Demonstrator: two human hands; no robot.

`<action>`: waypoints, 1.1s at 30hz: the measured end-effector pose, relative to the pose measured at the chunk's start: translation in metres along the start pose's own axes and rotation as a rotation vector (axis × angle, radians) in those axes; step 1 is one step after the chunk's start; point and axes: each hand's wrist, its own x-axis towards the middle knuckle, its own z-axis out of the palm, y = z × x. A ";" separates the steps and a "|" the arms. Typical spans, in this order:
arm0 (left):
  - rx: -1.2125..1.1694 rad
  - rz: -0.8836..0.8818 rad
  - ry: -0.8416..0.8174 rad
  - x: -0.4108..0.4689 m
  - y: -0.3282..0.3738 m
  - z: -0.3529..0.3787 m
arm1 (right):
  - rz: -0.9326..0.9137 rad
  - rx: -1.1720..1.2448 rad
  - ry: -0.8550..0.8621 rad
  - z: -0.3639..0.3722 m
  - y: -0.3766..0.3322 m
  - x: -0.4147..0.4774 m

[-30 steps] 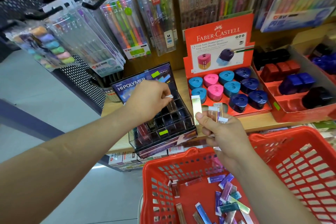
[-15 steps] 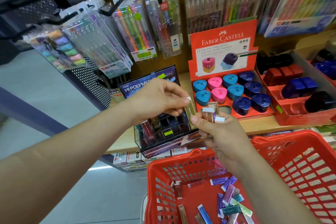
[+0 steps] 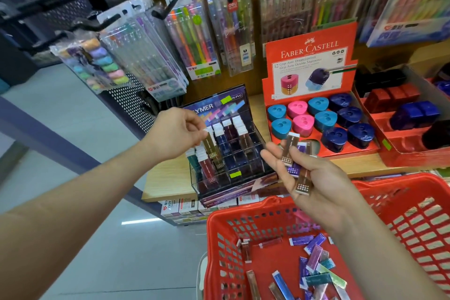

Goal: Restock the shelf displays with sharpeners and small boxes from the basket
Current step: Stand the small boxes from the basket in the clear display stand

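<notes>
My left hand [image 3: 176, 134] pinches a gold small box [image 3: 211, 145] by its white top, just above the left slots of the clear Hi-Polymer display case [image 3: 231, 153]. My right hand [image 3: 314, 179] holds a few small boxes [image 3: 295, 161], bronze and purple, fanned between thumb and fingers in front of the case. Below it the red basket [image 3: 401, 202] holds several loose small boxes [image 3: 316, 265] in mixed metallic colours. Right of the case stands the red Faber-Castell tray [image 3: 304, 56] filled with blue, pink and navy sharpeners [image 3: 325, 120].
A second red tray [image 3: 414, 151] with red, blue and black sharpeners stands at the far right. Pen packs [image 3: 194, 39] hang on hooks above the wooden shelf [image 3: 168, 180]. Boxes sit on the lower shelf under the case. Open floor lies to the left.
My left hand took the gold box from my right hand and carried it left to the display case. The right hand's fingers have spread, still holding the other boxes.
</notes>
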 end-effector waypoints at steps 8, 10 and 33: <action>-0.034 0.049 -0.009 -0.004 0.006 0.003 | -0.072 -0.246 0.103 0.000 0.008 -0.002; -0.088 0.014 -0.046 -0.005 0.006 0.004 | -0.087 -0.299 0.078 -0.001 0.010 0.000; 0.620 0.214 -0.203 -0.001 0.038 0.019 | -0.338 -0.806 0.075 -0.006 0.014 0.000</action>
